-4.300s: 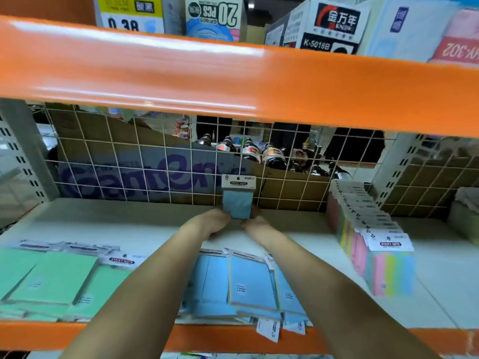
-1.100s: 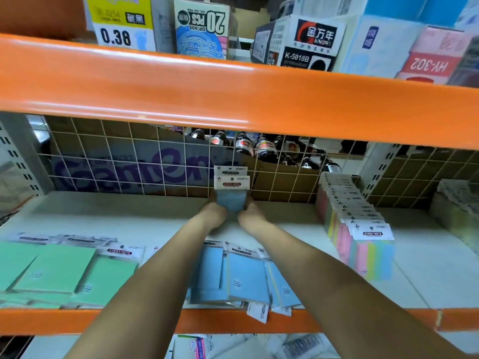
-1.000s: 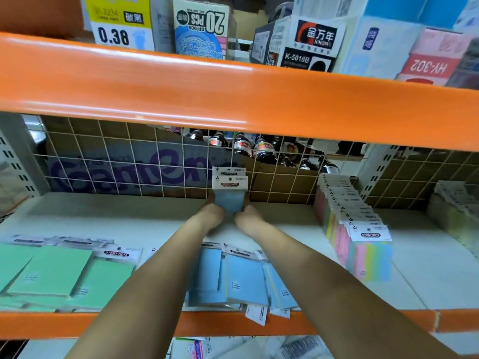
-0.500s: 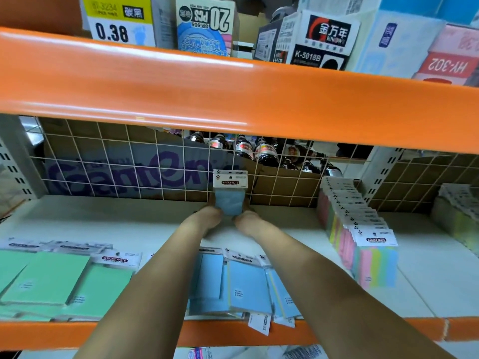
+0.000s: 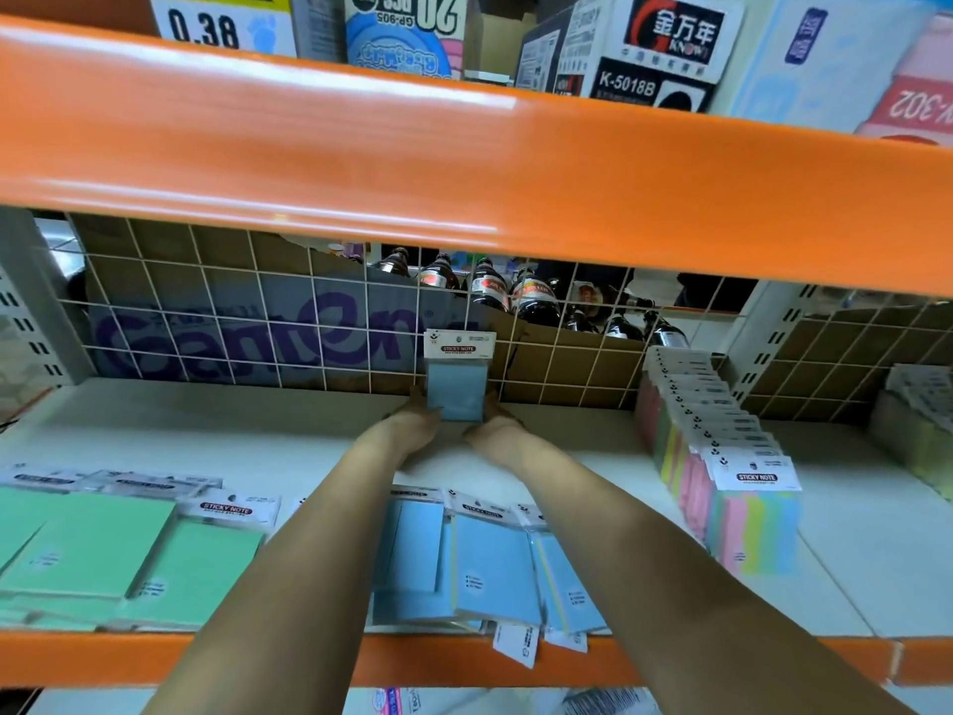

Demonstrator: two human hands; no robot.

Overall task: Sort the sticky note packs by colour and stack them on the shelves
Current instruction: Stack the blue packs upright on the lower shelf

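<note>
Two hands, left hand (image 5: 412, 430) and right hand (image 5: 495, 430), clasp an upright blue sticky note pack (image 5: 458, 384) between them, standing on the white shelf (image 5: 206, 436) against the wire grid (image 5: 258, 327).

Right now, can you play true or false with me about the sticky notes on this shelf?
1. Both hands, left hand and right hand, hold an upright blue pack at the wire grid. True.
2. The green packs stand upright. False: they lie flat.
3. The rainbow packs stand in a row on the right. True.
4. The loose blue packs lie behind the grid. False: they lie at the shelf's front edge.
</note>
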